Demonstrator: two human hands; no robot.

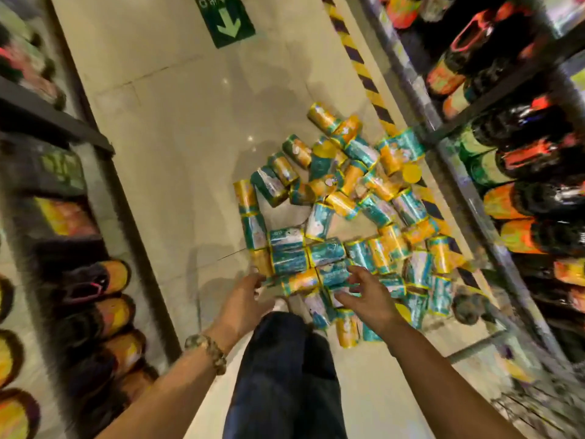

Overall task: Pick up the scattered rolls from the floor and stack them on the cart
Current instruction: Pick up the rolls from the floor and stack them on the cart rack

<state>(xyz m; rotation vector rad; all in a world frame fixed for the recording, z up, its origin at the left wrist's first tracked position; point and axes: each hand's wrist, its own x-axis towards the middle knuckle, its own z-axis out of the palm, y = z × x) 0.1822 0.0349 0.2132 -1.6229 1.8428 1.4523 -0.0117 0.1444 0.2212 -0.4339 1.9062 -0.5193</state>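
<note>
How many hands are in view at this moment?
2: left hand at the near-left edge of the roll pile; right hand spread over its nearest rolls. None hidden.

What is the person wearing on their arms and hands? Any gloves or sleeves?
No gloves and no sleeves: both forearms are bare. The left hand has a chunky bracelet of round brownish beads around its wrist. The right hand has a bare wrist. The picture is too blurry to tell about rings.
</note>
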